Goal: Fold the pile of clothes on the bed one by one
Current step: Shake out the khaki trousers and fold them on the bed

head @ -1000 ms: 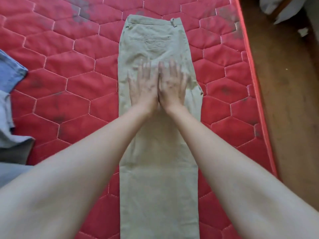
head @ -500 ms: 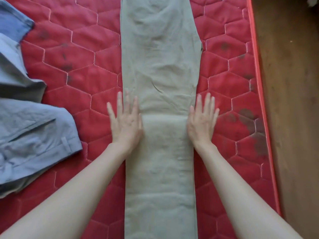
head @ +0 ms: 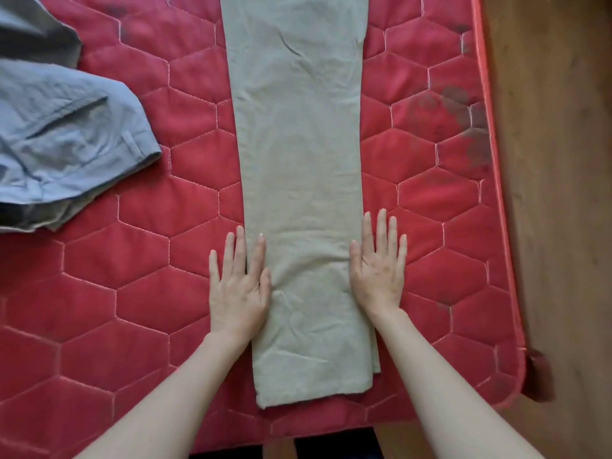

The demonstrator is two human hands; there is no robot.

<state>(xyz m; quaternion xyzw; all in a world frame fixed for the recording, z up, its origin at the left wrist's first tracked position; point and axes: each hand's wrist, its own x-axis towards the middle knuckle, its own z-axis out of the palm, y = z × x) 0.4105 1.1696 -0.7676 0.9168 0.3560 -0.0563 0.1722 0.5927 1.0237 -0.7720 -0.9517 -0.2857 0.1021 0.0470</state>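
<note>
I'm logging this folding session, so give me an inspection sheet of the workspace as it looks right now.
Surface: red quilted mattress, dark smudges near its right edge.
Job's things: beige trousers lie flat and lengthwise, legs stacked, hem at the near edge; top out of frame.
Clutter: blue-grey clothes heaped at the left.
Grippers: left hand flat on the trousers' left edge; right hand flat at the right edge; fingers straight, nothing gripped.
Cables: nothing seen.
Surroundings: wooden floor along the right.
</note>
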